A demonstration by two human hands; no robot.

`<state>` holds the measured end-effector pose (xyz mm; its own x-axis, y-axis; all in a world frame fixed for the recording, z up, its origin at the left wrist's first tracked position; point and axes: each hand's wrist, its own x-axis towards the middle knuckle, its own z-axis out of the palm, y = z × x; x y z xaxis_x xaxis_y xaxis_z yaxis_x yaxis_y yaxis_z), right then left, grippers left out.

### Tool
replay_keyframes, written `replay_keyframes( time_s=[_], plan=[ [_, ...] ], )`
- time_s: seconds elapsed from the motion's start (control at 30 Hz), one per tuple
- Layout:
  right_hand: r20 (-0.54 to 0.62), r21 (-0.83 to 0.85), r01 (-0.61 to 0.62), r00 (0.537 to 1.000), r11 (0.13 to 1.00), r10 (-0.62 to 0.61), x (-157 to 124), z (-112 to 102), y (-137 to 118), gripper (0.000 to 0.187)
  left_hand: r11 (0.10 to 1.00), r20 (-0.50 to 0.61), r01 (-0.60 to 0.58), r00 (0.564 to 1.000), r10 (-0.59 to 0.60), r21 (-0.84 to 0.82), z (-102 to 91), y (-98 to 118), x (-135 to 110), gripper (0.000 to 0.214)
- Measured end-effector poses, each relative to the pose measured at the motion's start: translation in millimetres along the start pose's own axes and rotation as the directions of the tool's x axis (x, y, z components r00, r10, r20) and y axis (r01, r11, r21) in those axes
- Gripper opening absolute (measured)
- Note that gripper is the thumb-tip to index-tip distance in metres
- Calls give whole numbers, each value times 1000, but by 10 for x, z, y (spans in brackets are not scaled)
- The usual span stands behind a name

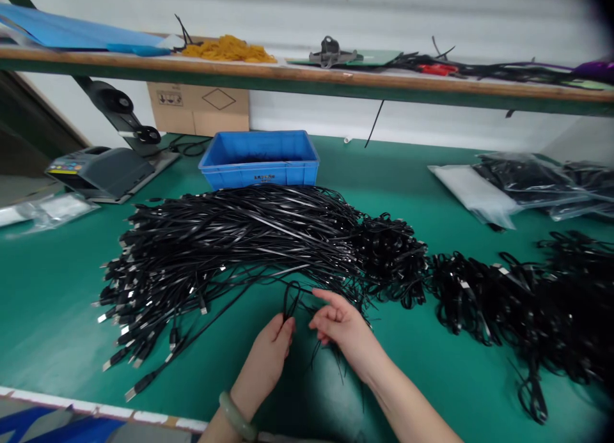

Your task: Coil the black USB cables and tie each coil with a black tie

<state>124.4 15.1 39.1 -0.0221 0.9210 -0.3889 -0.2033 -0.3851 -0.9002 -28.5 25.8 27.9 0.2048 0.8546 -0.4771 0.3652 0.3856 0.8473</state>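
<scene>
My left hand [269, 348] pinches a black cable [290, 297] folded into a loop, which stands up above the thumb and fingertips. Just to its right is my right hand [341, 328], index finger stretched toward the cable and the other fingers curled in against the thumb. Whatever those curled fingers hold is too small or hidden to make out. Thin black ties [316, 353] lie on the green tabletop beneath both hands. Behind them spreads a large heap of black USB cables [230, 232], with metal plugs at its left end.
Coiled cable bundles [480, 296] run along the right side. A blue bin [259, 173] stands behind the heap, and a grey tape-dispenser-like machine [103, 171] sits at the left. Plastic bags [522, 181] lie back right. A shelf [297, 72] with yellow bands [230, 49] spans the back.
</scene>
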Motion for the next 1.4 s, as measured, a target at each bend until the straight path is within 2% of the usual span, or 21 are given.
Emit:
replay_keyframes(
  time_s=[0.07, 0.17, 0.27, 0.4, 0.43, 0.5, 0.57, 0.63, 0.67, 0.77, 0.83, 0.97, 1.03, 1.1, 1.17, 1.23, 1.3, 1.37, 1.4],
  plan=[
    [54, 208, -157, 987, 966, 149, -32, 116, -11, 78, 986, -48, -92, 994, 99, 138, 25, 9, -19, 19],
    [30, 321, -223, 974, 921, 226, -31, 226, 8, 87, 934, -50, -176, 978, 200, 310, 72, 29, -83, 14],
    [-55, 287, -181, 977, 941, 204, 15, 244, 67, 82, 880, -35, -217, 966, 255, 422, 117, 48, -152, 20],
    [-74, 151, -146, 985, 978, 159, 56, 207, 128, 56, 776, 3, -290, 937, 348, 560, 127, 87, -222, 21],
    [-65, 138, -143, 986, 980, 153, 53, 203, 136, 49, 783, 17, -315, 932, 363, 536, 121, 98, -233, 19],
    [-54, 124, -111, 991, 986, 119, 35, 205, 149, 38, 880, 24, -327, 940, 340, 344, 103, 115, -238, 17],
    [-39, 96, -23, 999, 995, 26, 4, 213, 158, 31, 972, 36, -230, 973, 228, 55, 83, 120, -220, 25],
    [-4, 39, 89, 996, 995, -89, -33, 212, 158, 24, 986, 93, -94, 990, 108, -139, 59, 119, -183, 34],
    [22, -6, 139, 990, 990, -139, -52, 204, 150, 19, 983, 131, -50, 989, 74, -177, 44, 118, -162, 38],
    [128, -161, 242, 966, 957, -223, -95, 142, 97, 7, 981, 228, -11, 972, 56, -194, -12, 128, -105, 46],
    [228, -183, 289, 942, 940, -246, -106, 78, 55, 7, 980, 269, 7, 962, 48, -201, -54, 146, -79, 49],
    [333, -172, 230, 929, 958, -163, -89, -39, 1, 41, 985, 329, 20, 944, 38, -170, -120, 184, -48, 47],
    [340, -232, 186, 935, 955, -100, -80, -65, -19, 49, 989, 346, 9, 937, 43, -146, -140, 195, -40, 44],
    [314, -276, 171, 946, 946, -80, -80, -63, -42, 37, 991, 321, -23, 945, 65, -133, -150, 199, -38, 41],
    [247, -317, 200, 961, 927, -124, -92, -46, -62, 18, 989, 264, -56, 960, 90, -135, -136, 197, -45, 38],
    [195, -417, 321, 945, 850, -261, -110, -31, -73, 13, 987, 205, -66, 974, 96, -146, -88, 183, -61, 38],
    [208, -566, 465, 880, 681, -427, -124, -30, -68, 19, 983, 189, -21, 980, 56, -181, -15, 158, -84, 46],
    [236, -705, 525, 808, 477, -541, -125, -44, -49, 21, 967, 271, 89, 962, -22, -239, 48, 136, -111, 57],
    [240, -759, 517, 788, 396, -567, -121, -53, -39, 22, 953, 330, 142, 943, -47, -268, 63, 131, -122, 62]
  ],
)
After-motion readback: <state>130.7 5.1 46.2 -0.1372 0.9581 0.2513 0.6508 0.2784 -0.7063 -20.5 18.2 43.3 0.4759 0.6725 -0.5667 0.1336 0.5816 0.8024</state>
